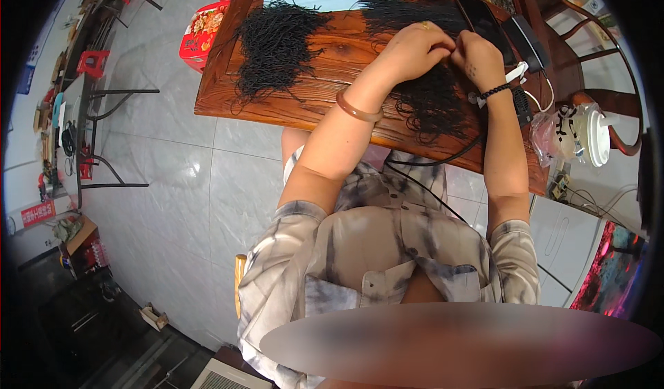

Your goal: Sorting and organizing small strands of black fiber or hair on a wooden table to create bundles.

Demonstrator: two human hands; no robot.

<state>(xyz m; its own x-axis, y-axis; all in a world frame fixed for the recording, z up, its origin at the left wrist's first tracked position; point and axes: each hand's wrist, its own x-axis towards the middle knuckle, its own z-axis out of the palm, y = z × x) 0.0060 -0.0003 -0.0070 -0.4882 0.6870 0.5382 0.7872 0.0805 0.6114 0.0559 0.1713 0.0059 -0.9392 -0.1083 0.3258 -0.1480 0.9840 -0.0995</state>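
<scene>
My left hand (pixel 420 49), with a brown bangle on its wrist, is closed in a pinch over the wooden table (pixel 339 44). Its fingertips meet those of my right hand (pixel 479 57), which is closed too and wears a black beaded bracelet. Whatever the fingertips pinch is too small and hidden to make out. Thin black cords (pixel 434 109) lie in a loose bundle just below my hands. A second bundle of black cords (pixel 401 12) stretches behind them. To the left spreads a larger heap of black cords (pixel 280 47), apart from both hands.
A phone (pixel 477 17) and a black box-shaped device (pixel 526 40) lie beside my right hand, near a white plug (pixel 517 71). A light-blue-framed tablet (pixel 328 0) stands at the far edge. A white-lidded cup (pixel 597 136) is at the right; a red box (pixel 200 38) is left.
</scene>
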